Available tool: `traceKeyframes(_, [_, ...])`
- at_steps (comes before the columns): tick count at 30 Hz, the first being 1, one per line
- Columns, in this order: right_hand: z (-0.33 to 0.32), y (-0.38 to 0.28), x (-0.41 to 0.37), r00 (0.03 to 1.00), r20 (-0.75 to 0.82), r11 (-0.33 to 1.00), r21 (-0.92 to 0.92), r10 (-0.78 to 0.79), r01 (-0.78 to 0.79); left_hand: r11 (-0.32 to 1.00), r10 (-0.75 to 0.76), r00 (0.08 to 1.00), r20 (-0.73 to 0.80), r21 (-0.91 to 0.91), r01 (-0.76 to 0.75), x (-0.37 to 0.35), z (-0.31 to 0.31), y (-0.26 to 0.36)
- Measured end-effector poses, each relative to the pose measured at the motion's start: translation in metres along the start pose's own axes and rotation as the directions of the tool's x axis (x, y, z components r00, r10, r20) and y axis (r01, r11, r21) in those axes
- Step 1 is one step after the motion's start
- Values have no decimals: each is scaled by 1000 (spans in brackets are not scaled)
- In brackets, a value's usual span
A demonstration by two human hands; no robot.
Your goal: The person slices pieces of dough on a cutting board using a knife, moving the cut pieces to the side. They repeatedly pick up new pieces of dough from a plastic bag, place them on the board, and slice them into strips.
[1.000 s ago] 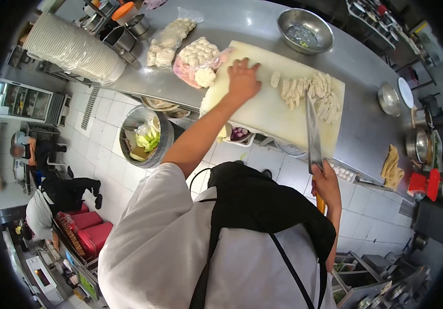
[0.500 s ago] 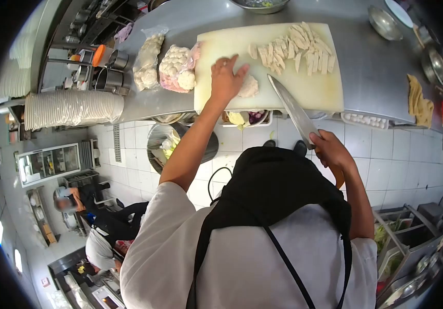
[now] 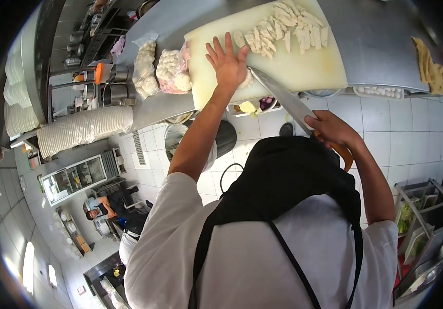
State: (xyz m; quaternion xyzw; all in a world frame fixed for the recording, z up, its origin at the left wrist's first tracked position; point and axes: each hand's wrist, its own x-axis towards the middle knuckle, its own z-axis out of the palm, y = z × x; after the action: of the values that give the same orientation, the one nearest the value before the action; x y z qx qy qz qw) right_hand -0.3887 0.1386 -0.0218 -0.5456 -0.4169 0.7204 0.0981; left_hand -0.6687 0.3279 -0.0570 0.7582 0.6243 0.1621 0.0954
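My left hand (image 3: 227, 61) lies flat, fingers spread, pressing a pale lump of food (image 3: 245, 80) onto the white cutting board (image 3: 304, 69). My right hand (image 3: 329, 129) grips the orange handle of a large knife (image 3: 280, 95). Its blade runs sideways into the lump, just under my left palm. Several cut white slices (image 3: 283, 26) lie in a row at the far side of the board.
Two clear bags of white pieces (image 3: 172, 69) lie left of the board on the steel counter (image 3: 386, 36). A stack of white bowls (image 3: 85, 129), metal pots (image 3: 111, 74), a yellow cloth (image 3: 430, 67), a bin (image 3: 216, 139) under the counter. Other people work far off at lower left.
The view has tilted, bringing the board higher in frame. My left hand has flattened over the lump and my right hand has brought the knife blade in against it.
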Motion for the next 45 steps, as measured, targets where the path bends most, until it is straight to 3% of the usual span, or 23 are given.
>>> traceKeyframes(3, [-3, -9, 4, 998, 56, 1000, -5, 7, -7, 1000, 9, 1000, 2, -8, -9, -2, 2, 2])
traceKeyframes(6, [4, -4, 28, 986, 122, 992, 75, -114, 105, 1000, 23, 1000, -17, -5, -23, -1, 2, -1])
traceKeyframes(15, [0, -14, 17, 986, 157, 998, -17, -54, 57, 998, 40, 998, -54, -50, -43, -1, 4, -2])
traceKeyframes(21, [19, -16, 35, 984, 160, 996, 60, -81, 72, 997, 29, 995, -97, -67, -36, -2, 6, -6])
traceKeyframes(25, [13, -16, 35, 966, 247, 997, 29, -82, 77, 993, 36, 994, -102, -110, -47, -2, 7, -7])
traceKeyframes(35, [18, -30, 36, 974, 223, 998, -29, -39, 47, 998, 45, 995, -88, -33, -48, 2, 4, -8])
traceKeyframes(38, [32, -35, 55, 952, 282, 993, 43, -120, 112, 997, 77, 994, -74, -12, -78, -5, 5, -7])
traceKeyframes(45, [44, -42, 66, 963, 255, 996, 44, -89, 80, 992, 124, 987, -98, 36, -121, 2, 10, -11])
